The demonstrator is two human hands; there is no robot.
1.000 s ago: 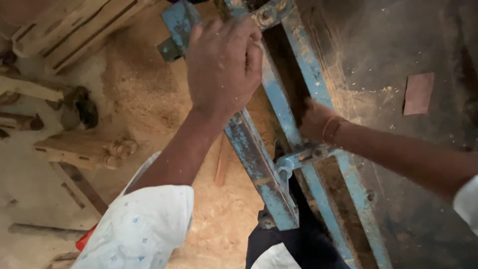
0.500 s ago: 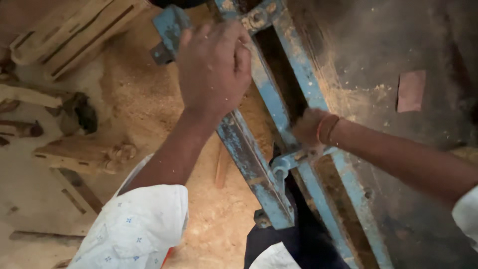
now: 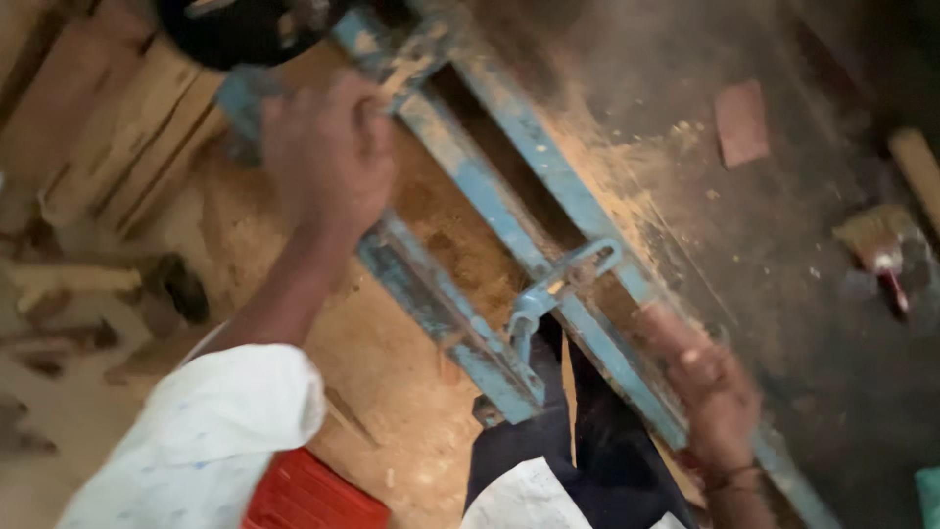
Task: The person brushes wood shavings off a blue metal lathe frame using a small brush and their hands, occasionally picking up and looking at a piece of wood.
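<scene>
Two hands work a blue metal frame (image 3: 509, 211) over a sawdust-strewn floor (image 3: 392, 362): left hand (image 3: 328, 157) curled over its upper rail, right hand (image 3: 710, 387) resting on the lower rail, finger positions blurred. Shifting it likely needs firmer, matched grips.

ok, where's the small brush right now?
Head view, far right: the brush lies on the dark floor, right of the blue metal frame, beyond the right hand.

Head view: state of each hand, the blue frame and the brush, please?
Left hand: closed on the left rail of the frame, blurred.
Right hand: resting on the right rail, grip unclear.
Blue metal frame: paint worn, dusted with sawdust.
Clamp bracket: sits across the rails.
Brush: lying on the floor, untouched.
</scene>
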